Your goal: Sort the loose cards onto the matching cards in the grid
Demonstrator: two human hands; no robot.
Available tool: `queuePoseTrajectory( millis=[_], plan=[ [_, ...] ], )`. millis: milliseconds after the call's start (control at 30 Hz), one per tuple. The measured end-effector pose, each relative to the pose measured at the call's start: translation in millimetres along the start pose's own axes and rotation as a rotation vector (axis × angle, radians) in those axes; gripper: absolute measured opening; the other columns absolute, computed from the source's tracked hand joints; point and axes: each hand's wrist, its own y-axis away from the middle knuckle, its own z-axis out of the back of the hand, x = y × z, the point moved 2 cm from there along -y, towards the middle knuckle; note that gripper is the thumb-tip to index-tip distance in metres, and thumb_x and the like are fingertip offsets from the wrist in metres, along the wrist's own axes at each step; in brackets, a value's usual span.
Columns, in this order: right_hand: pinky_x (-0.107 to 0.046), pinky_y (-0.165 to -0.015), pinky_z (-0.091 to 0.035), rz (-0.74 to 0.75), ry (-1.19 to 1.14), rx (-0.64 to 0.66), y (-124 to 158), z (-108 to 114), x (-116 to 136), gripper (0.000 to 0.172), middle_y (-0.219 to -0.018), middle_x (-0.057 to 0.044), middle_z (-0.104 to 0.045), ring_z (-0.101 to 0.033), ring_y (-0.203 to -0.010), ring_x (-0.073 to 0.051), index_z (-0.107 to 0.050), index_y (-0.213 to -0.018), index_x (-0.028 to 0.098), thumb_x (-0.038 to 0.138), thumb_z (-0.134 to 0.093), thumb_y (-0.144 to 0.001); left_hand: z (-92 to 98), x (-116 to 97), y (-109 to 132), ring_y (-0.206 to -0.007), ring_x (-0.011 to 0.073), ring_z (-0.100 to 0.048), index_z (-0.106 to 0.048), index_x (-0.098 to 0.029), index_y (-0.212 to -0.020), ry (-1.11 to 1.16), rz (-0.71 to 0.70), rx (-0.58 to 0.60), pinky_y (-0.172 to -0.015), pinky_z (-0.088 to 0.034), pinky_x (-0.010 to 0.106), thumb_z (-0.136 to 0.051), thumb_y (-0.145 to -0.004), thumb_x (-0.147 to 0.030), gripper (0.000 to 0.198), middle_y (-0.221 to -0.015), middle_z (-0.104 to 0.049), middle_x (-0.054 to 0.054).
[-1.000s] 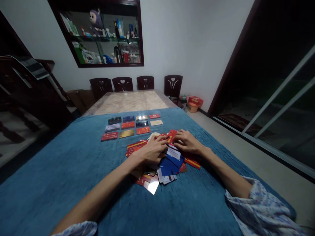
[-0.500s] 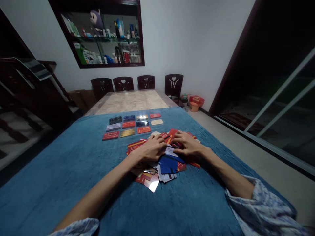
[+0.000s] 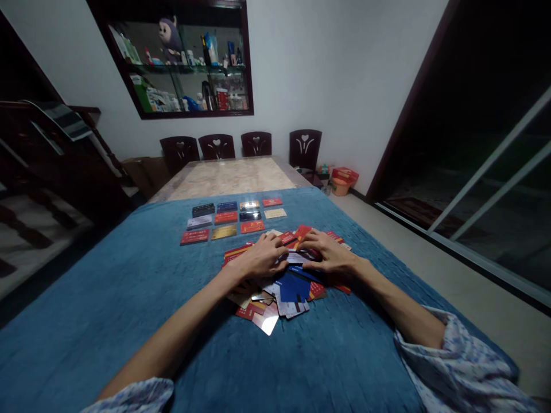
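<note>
Blue cloth (image 3: 129, 281) drapes the desk (image 3: 232, 173); the left hand (image 3: 262, 256) and right hand (image 3: 328, 252), both half-curled, apparently pinch a white card (image 3: 295, 257), just raised, uncovering blue cards (image 3: 295, 287).

My table (image 3: 232, 172) carries a blue cloth (image 3: 129, 298), and on that I have a loose heap of cards (image 3: 295, 287) — red, blue and pale ones overlapping. Beyond the heap, mostly to its left, lie three rows of cards (image 3: 225, 218), some stacked — farther past it, the table's marbled surface shows.
</note>
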Motion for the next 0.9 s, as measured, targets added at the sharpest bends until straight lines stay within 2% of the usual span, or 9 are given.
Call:
queuePoseTrajectory(
  millis=[200, 300, 400, 500, 567, 667, 900],
  plan=[
    [-0.044, -0.09, -0.042, -0.017, -0.006, -0.031, -0.5, 2.0, 3.8, 0.023, -0.099, -0.008, -0.068, -0.057, -0.093, -0.024, -0.07, -0.106, 0.022, 0.024, -0.063, -0.084, 3.8, 1.3, 0.0, -0.103, 0.026, -0.052, -0.069, -0.018, -0.1, 0.081, -0.006, -0.025, -0.09, -0.04, 0.042, -0.043, -0.097, -0.03, 0.029, -0.1, -0.067, 0.011],
    [-0.042, -0.088, -0.043, -0.007, -0.013, -0.057, -1.5, 0.8, 0.8, 0.023, -0.094, -0.008, -0.07, -0.057, -0.089, -0.022, -0.07, -0.1, 0.021, 0.014, -0.056, -0.083, 5.8, 3.3, -0.9, -0.099, 0.0235, -0.053, -0.069, -0.019, -0.096, 0.126, 0.014, -0.035, -0.09, -0.04, 0.04, -0.038, -0.1, -0.03, 0.033, -0.094, -0.068, 0.009],
    [-0.039, -0.083, -0.043, 0.002, -0.02, -0.109, -1.5, -1.4, -5.2, 0.02, -0.09, -0.008, -0.07, -0.057, -0.086, -0.021, -0.069, -0.095, 0.019, 0.013, -0.052, -0.086, 6.0, 7.4, -1.8, -0.095, 0.0215, -0.055, -0.067, -0.018, -0.091, 0.16, 0.049, -0.045, -0.089, -0.04, 0.037, -0.037, -0.099, -0.025, 0.032, -0.091, -0.068, 0.008],
    [-0.036, -0.078, -0.043, -0.019, -0.026, -0.149, -0.8, -4.2, -10.4, 0.017, -0.084, -0.007, -0.071, -0.056, -0.081, -0.02, -0.068, -0.089, 0.019, 0.017, -0.051, -0.09, 3.2, 12.5, -1.6, -0.094, 0.021, -0.056, -0.065, -0.018, -0.093, 0.192, 0.086, -0.057, -0.086, -0.04, 0.034, -0.045, -0.092, -0.014, 0.021, -0.093, -0.068, 0.007],
    [-0.034, -0.075, -0.042, -0.054, -0.026, -0.159, -0.5, -5.7, -12.3, 0.016, -0.081, -0.006, -0.07, -0.055, -0.077, -0.02, -0.067, -0.087, 0.019, 0.018, -0.051, -0.09, 0.2, 15.1, -1.1, -0.093, 0.0212, -0.057, -0.065, -0.018, -0.097, 0.218, 0.108, -0.075, -0.084, -0.041, 0.033, -0.05, -0.086, -0.009, 0.02, -0.095, -0.069, 0.007],
    [-0.032, -0.073, -0.042, -0.097, -0.023, -0.168, -0.3, -7.1, -13.8, 0.014, -0.078, -0.006, -0.068, -0.055, -0.075, -0.019, -0.067, -0.086, 0.018, 0.018, -0.053, -0.087, -4.3, 17.0, -0.6, -0.091, 0.0214, -0.058, -0.064, -0.017, -0.097, 0.252, 0.154, -0.126, -0.082, -0.043, 0.032, -0.054, -0.082, -0.007, 0.021, -0.095, -0.068, 0.007],
    [-0.03, -0.068, -0.04, -0.156, 0.003, -0.167, 0.9, -11.5, -20.6, 0.013, -0.076, -0.005, -0.064, -0.053, -0.075, -0.019, -0.063, -0.082, 0.019, 0.011, -0.052, -0.078, -9.0, 16.7, -2.0, -0.091, 0.0211, -0.061, -0.064, -0.016, -0.097, 0.306, 0.19, -0.185, -0.084, -0.046, 0.033, -0.051, -0.083, -0.007, 0.021, -0.096, -0.069, 0.009]
  ],
)
